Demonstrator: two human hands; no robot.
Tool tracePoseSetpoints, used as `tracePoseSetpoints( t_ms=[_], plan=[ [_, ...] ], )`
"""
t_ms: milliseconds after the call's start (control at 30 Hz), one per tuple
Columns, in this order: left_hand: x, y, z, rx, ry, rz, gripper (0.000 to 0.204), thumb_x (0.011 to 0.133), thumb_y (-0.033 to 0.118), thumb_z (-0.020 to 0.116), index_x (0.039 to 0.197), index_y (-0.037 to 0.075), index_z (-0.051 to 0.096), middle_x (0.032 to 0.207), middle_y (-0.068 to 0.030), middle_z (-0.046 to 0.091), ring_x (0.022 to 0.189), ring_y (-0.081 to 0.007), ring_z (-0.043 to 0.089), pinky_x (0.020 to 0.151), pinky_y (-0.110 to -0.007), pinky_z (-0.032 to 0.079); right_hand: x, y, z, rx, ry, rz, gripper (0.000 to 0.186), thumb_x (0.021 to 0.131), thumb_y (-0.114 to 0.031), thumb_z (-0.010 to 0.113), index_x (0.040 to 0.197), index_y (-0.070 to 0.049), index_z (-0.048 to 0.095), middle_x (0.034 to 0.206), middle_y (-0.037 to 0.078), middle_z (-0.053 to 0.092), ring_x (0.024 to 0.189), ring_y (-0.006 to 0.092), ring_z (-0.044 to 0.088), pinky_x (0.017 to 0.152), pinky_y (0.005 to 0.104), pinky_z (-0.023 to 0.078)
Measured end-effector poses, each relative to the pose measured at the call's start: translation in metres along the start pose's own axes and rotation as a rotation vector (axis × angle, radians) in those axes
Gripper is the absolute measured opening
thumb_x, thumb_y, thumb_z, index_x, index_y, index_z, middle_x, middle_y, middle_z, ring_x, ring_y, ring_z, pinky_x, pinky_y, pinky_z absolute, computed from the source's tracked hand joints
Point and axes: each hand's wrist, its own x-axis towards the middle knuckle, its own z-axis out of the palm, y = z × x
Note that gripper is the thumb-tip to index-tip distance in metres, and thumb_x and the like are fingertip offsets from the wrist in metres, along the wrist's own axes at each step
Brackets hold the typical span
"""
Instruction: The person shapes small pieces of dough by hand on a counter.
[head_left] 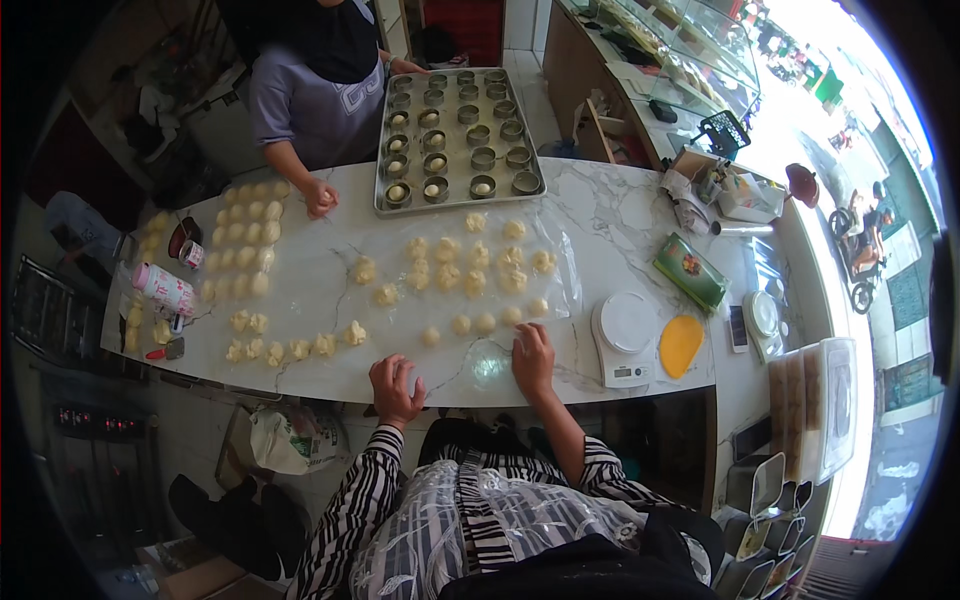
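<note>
My left hand (397, 388) is at the table's near edge, palm down, its bent fingers apart and no dough visible in them. My right hand (533, 358) rests further right on the marble table, fingers bent and slightly apart, with the fingertips close to a smooth dough ball (512, 316). Whether anything lies under its palm is hidden. That ball belongs to a short row of smooth balls along the near side of a clear plastic sheet (560, 265). Behind the row sit several rough dough lumps (448, 275). More rough lumps (300, 349) lie left of my left hand.
Across the table a person (320, 110) steadies a metal tray (460, 205) of ring moulds, some holding dough. Smooth dough pieces (240, 257) fill the left side. A white kitchen scale (625, 335), an orange dough scraper (681, 346) and a green packet (690, 272) lie right.
</note>
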Motion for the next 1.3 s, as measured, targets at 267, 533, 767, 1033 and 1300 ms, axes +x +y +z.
tracePoseSetpoints(
  t_ms=[267, 533, 767, 1033, 1300],
  plan=[
    [-0.005, -0.005, 0.000, -0.017, -0.003, -0.014, 0.031, 0.077, 0.028, 0.058, 0.097, 0.005, 0.059, 0.109, -0.0143, 0.053, 0.106, -0.0353, 0.047, 0.096, -0.048, 0.035, -0.023, 0.014, -0.028, 0.013, -0.005, 0.064, 0.021, 0.079, 0.002, 0.061, 0.100, -0.002, 0.062, 0.099, 0.017, 0.059, 0.085, 0.0340, 0.063, 0.074, 0.0373, 0.051],
    [-0.005, -0.006, 0.002, -0.017, 0.009, -0.025, 0.031, 0.076, 0.028, 0.059, 0.097, 0.005, 0.059, 0.109, -0.0142, 0.053, 0.105, -0.0352, 0.047, 0.095, -0.048, 0.036, -0.029, 0.003, -0.010, 0.148, -0.166, -0.053, 0.022, 0.079, 0.003, 0.060, 0.101, -0.001, 0.062, 0.100, 0.018, 0.060, 0.087, 0.0352, 0.062, 0.075, 0.0380, 0.051],
    [-0.002, -0.002, 0.002, -0.008, 0.006, -0.015, 0.031, 0.077, 0.028, 0.059, 0.097, 0.005, 0.059, 0.109, -0.0141, 0.053, 0.105, -0.0351, 0.048, 0.095, -0.048, 0.036, -0.006, 0.015, -0.011, 0.042, 0.009, 0.111, 0.029, 0.079, 0.003, 0.059, 0.108, -0.003, 0.059, 0.106, 0.018, 0.058, 0.096, 0.0374, 0.058, 0.081, 0.0416, 0.049],
    [-0.002, -0.005, 0.000, -0.015, 0.005, -0.022, 0.030, 0.076, 0.027, 0.059, 0.097, 0.005, 0.059, 0.109, -0.0140, 0.052, 0.106, -0.0351, 0.047, 0.096, -0.048, 0.035, -0.026, 0.003, -0.019, 0.020, -0.074, 0.086, 0.024, 0.077, -0.003, 0.065, 0.101, -0.003, 0.062, 0.105, 0.016, 0.059, 0.100, 0.0350, 0.057, 0.086, 0.0411, 0.046],
    [-0.006, -0.004, 0.000, -0.038, -0.001, -0.027, 0.030, 0.077, 0.027, 0.059, 0.097, 0.005, 0.059, 0.110, -0.0138, 0.052, 0.107, -0.0347, 0.047, 0.097, -0.048, 0.035, -0.008, 0.007, -0.064, -0.226, -0.500, -0.195, 0.022, 0.078, -0.008, 0.064, 0.100, -0.008, 0.069, 0.109, 0.010, 0.060, 0.104, 0.0311, 0.057, 0.088, 0.0408, 0.048]
  ],
)
